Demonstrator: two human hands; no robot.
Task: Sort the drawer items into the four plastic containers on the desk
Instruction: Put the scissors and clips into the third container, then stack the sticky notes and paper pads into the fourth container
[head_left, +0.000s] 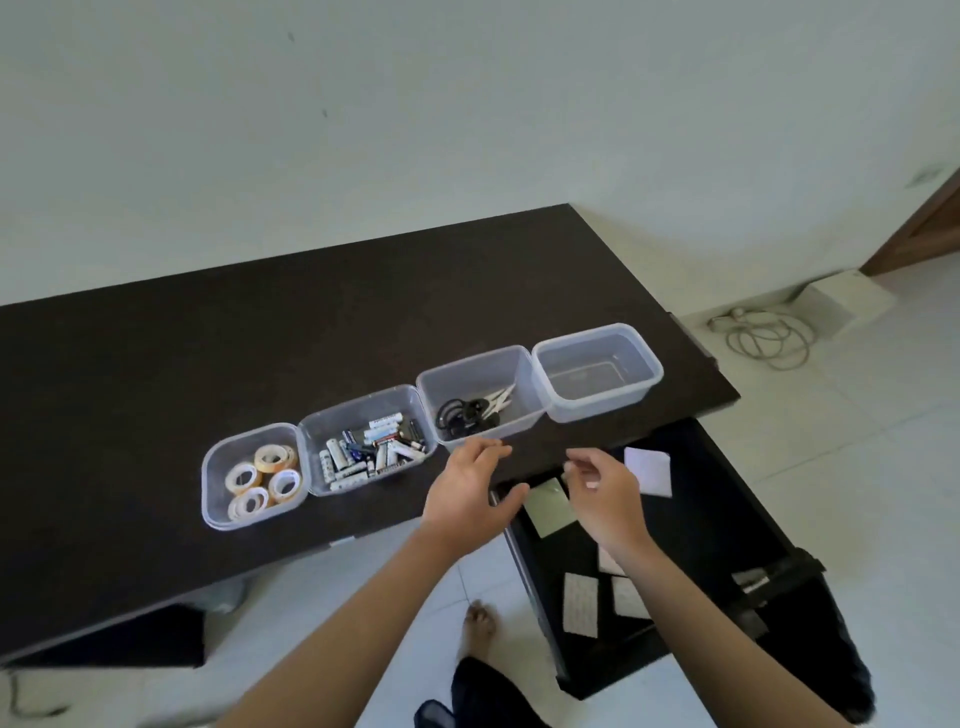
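Four clear plastic containers stand in a row on the dark desk (156, 364). The leftmost container (213, 488) holds tape rolls (262, 480), the second (311, 441) holds batteries (371, 452), the third (519, 364) holds black scissors (470, 415), and the rightmost container (652, 374) has nothing in it. The black drawer (727, 499) is pulled out below the desk's right end, with white sticker sheets (581, 603) and a white paper (649, 470) inside. My left hand (467, 493) hovers open at the desk's front edge. My right hand (605, 493) is over the drawer, fingers apart, holding nothing visible.
A pale green card (550, 506) lies in the drawer under my hands. A coiled cable (769, 338) and a white box (841, 301) sit on the tiled floor at right. My bare foot (478, 623) stands beside the drawer. The wall runs behind the desk.
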